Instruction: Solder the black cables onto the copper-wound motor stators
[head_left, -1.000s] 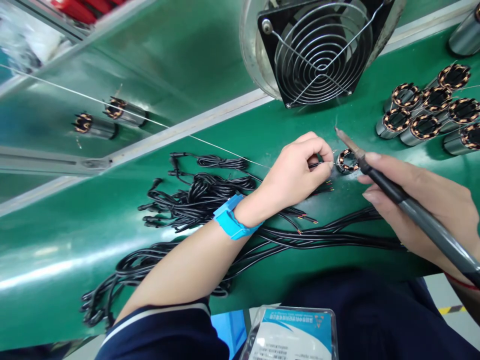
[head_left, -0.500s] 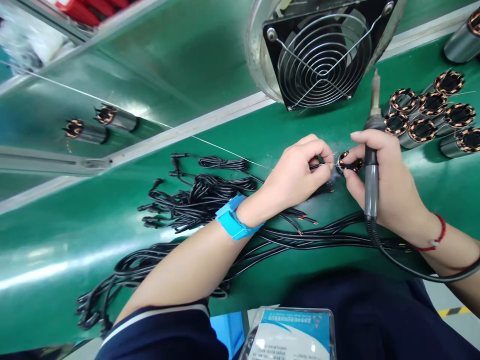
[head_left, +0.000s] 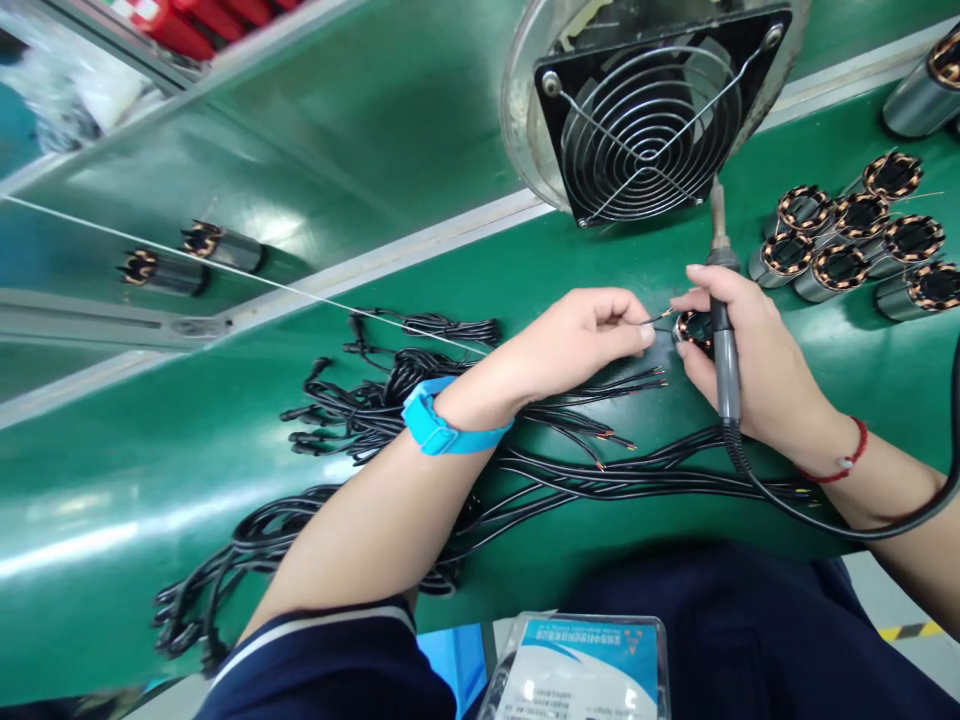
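My left hand (head_left: 581, 335) pinches a thin black cable (head_left: 657, 319) between thumb and forefinger, its bare wire ends just above a motor stator (head_left: 691, 328). My right hand (head_left: 780, 370) is closed round a soldering iron (head_left: 725, 360), whose tip points up and away towards the fan. The thumb and a fingertip of that same hand also steady the stator, which is partly hidden by them. A pale thin strand (head_left: 315, 296), perhaps solder wire, runs from the upper left and goes out of sight behind my left wrist.
Black cables (head_left: 390, 400) with stripped ends lie under and beside my left forearm, and longer ones (head_left: 600, 480) run nearer me. Several stators (head_left: 840, 272) stand at the right. A fan with a wire guard (head_left: 649, 150) is at the back. Two stators (head_left: 161, 272) show at the left.
My left hand has shifted slightly left, and the black cable end now shows clear of its fingertips. The soldering iron and my right hand have moved a little left, with the iron tip lower.
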